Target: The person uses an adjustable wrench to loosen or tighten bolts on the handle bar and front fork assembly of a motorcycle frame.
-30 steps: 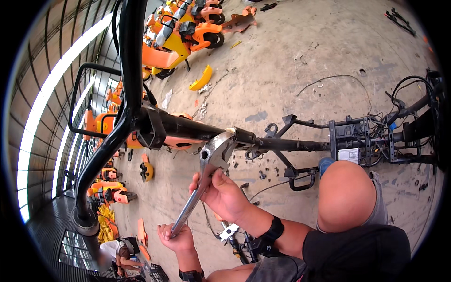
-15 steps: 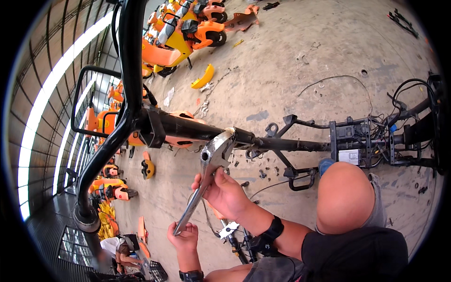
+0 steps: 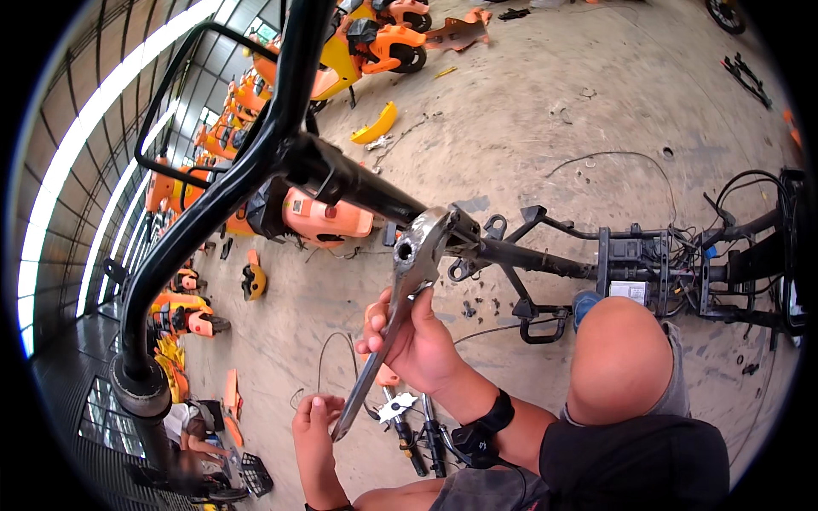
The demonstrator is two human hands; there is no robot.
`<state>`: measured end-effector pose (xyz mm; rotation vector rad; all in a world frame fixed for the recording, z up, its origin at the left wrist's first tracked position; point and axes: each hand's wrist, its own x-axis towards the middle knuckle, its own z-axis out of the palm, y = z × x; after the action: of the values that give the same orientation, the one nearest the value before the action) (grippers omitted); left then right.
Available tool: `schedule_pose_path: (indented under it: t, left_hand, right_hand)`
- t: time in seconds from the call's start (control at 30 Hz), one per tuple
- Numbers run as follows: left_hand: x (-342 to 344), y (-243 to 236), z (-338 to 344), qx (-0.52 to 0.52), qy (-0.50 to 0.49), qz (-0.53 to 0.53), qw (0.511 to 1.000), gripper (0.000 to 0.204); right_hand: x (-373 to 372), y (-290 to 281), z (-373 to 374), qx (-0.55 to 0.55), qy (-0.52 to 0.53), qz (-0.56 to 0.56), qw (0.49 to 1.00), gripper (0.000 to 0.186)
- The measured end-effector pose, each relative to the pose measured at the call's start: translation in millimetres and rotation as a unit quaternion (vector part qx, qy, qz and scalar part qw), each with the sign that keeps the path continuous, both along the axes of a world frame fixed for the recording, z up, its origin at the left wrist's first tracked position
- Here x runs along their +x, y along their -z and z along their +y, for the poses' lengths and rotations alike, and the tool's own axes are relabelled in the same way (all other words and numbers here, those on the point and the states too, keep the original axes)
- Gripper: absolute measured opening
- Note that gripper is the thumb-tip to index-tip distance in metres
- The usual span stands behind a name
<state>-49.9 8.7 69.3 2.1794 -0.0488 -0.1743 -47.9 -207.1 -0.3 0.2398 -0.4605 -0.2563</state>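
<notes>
A large silver adjustable wrench (image 3: 394, 319) stands slanted, its head against a joint on the long black tube of a stripped scooter frame (image 3: 375, 189). My right hand (image 3: 417, 345) is closed around the upper handle, just below the head, thumb along it. Lower down, my left hand (image 3: 317, 430) is beside the handle's end, its fingers raised and loosened. It seems to touch the handle there, though the contact is partly hidden. The jaws' exact bite on the joint cannot be made out.
Black handlebar tubing (image 3: 200, 217) rises at left. The frame's wired rear section (image 3: 639, 255) lies right, near my knee (image 3: 620, 362). A fork (image 3: 417, 439) lies below my forearm. Orange scooters (image 3: 388, 49), a yellow panel (image 3: 375, 124) and a crouching person (image 3: 198, 426) are farther off.
The wrench, the tube's joint and my right hand have shifted right in view. The handlebar has swung and tilted. My left hand has loosened from the handle's end and moved slightly left.
</notes>
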Motion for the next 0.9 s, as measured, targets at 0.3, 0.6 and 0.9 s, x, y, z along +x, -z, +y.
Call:
schedule_pose_path:
  t: [0.3, 0.6, 0.9]
  left_hand:
    - [-30.1, -12.2, -48.7, 0.191, 0.175, 0.058, 0.964, 0.021]
    - [-20.4, -9.7, -46.4, 0.244, 0.161, -0.041, 0.956, 0.019]
    - [-14.1, -4.5, -38.9, 0.246, 0.173, -0.059, 0.952, 0.019]
  right_hand:
    - [-7.1, -1.3, -2.1, -0.037, -0.006, 0.033, 0.999, 0.047]
    - [0.0, 0.4, 1.5, -0.031, 0.005, 0.031, 0.999, 0.047]
    - [0.7, -1.1, 0.4, -0.037, 0.010, 0.034, 0.999, 0.046]
